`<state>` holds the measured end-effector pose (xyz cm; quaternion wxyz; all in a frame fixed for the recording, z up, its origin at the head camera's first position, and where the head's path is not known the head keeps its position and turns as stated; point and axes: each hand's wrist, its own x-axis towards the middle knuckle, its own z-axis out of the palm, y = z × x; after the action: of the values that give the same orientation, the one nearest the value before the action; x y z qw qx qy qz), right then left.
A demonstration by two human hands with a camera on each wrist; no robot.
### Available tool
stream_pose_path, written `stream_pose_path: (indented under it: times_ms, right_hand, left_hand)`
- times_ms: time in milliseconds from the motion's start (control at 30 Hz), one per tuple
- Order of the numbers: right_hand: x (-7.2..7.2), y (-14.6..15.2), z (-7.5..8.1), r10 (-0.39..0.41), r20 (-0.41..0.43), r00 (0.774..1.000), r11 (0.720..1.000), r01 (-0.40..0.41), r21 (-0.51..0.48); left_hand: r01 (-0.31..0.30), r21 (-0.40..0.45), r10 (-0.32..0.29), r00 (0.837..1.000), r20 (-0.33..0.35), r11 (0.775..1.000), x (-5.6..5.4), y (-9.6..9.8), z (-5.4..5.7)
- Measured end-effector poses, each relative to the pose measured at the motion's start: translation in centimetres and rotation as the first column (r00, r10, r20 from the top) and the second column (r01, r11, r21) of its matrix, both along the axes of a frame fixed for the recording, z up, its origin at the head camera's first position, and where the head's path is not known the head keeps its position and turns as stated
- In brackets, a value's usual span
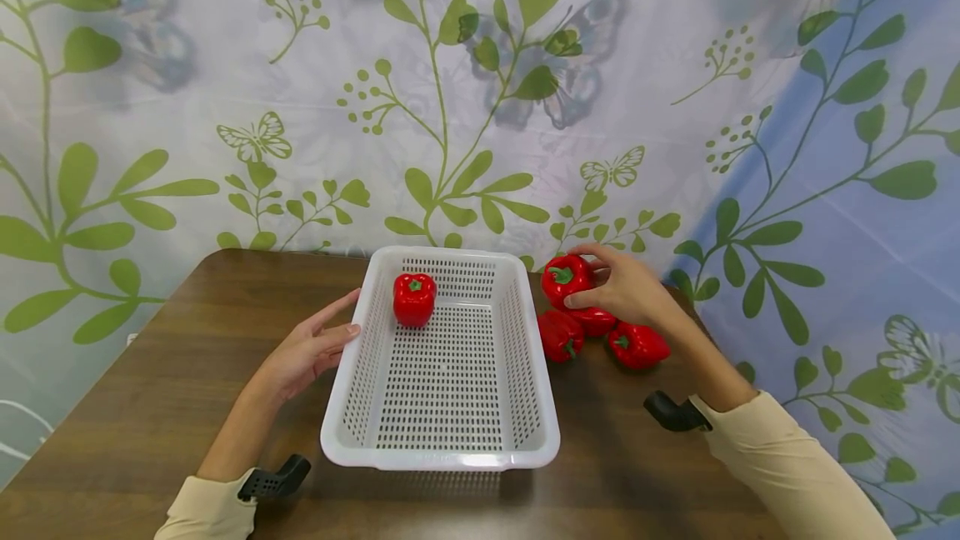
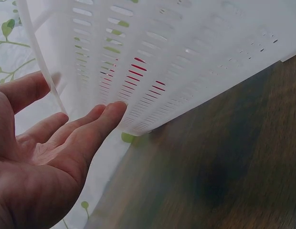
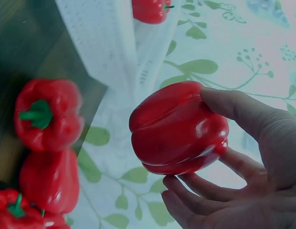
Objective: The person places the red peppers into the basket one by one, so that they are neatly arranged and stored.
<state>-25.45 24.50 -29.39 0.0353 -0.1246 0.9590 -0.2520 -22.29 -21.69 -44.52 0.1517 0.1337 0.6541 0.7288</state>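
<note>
My right hand [image 1: 618, 280] grips a red bell pepper [image 1: 564, 277] between thumb and fingers, just right of the white perforated basket [image 1: 536, 407]. In the right wrist view the held bell pepper [image 3: 179, 129] hangs above the other peppers, apart from them. One red bell pepper [image 1: 414, 300] sits inside the basket, near its far left corner. At the basket's left rim is my left hand [image 1: 311, 348], fingers extended. The left wrist view shows its fingers [image 2: 98, 126] against the basket's outer wall [image 2: 186, 52], with the thumb at the rim.
Several red bell peppers lie on the brown wooden table [image 1: 225, 315] right of the basket, among them one by its wall [image 1: 560, 335] and one farther right [image 1: 637, 346]. A leaf-patterned cloth [image 1: 315, 107] hangs behind the table.
</note>
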Motion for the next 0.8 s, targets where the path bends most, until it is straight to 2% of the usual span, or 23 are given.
stream_pose_path:
  times_ms: [267,500,800]
  right_hand:
    - [-1.2,-2.5,0.4,-0.007,0.056,0.998,0.995,0.013,-0.100]
    - [-2.3,-4.3,0.2,0.007,0.044,0.999,0.985,0.001,-0.175]
    - [-3.2,-7.0,-0.1,0.045,0.091,0.995,0.949,-0.014,-0.315]
  left_hand:
    - [0.002,0.000,-0.002,1.000,-0.001,1.000,0.0,0.1,0.0]
    - [0.013,-0.001,-0.013,1.000,-0.011,1.000,-0.1,0.1,-0.1]
    - [0.007,-0.005,-0.007,1.000,-0.014,1.000,-0.2,-0.1,0.1]
